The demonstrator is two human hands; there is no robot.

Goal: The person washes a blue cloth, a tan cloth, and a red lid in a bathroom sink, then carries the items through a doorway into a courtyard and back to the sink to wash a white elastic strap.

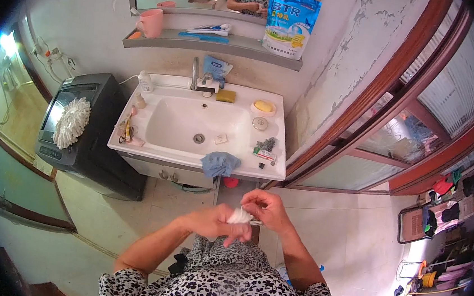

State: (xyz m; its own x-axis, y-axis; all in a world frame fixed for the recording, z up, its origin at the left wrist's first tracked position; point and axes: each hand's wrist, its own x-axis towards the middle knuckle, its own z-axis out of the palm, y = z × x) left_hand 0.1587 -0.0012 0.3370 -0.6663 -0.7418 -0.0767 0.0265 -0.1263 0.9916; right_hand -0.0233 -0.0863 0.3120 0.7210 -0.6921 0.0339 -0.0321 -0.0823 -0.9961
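In front of my body, my left hand is closed around a small bunched white piece, soft like cloth or yarn. The fingers of my right hand pinch at its upper edge, and a thin white end sticks out below that hand. What exactly the white piece is, I cannot make out. Beyond my hands stands a white washbasin. A wet-looking blue-grey cloth hangs over its front rim, close to my hands.
Around the basin are a faucet, a green-brown sponge, yellow soap in a dish and a small tube. A dark machine on the left bears a white ruffled bundle. The shelf holds a pink cup and a blue pouch.
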